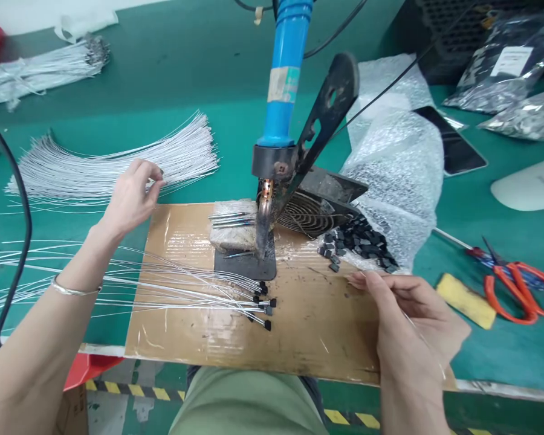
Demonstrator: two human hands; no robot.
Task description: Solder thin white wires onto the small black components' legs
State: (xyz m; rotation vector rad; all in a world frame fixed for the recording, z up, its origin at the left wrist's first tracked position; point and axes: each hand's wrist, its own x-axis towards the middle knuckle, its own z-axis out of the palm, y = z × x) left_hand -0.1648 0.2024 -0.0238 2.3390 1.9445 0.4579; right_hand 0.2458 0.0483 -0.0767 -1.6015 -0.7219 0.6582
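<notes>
Left hand (136, 193) at white wires (184, 148), toward the desk's (236, 157) left edge; right hand (412, 311) beside black pieces (367, 238). Either grip's closure: cannot tell. Strands best parted singly.

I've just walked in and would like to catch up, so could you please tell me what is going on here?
A person's left hand is at a bundle of white wires, while the right hand is near a pile of small black pieces; their grip is unclear. Between them, a blue-handled iron points down above a cardboard sheet, where wires with black ends lie.
</notes>
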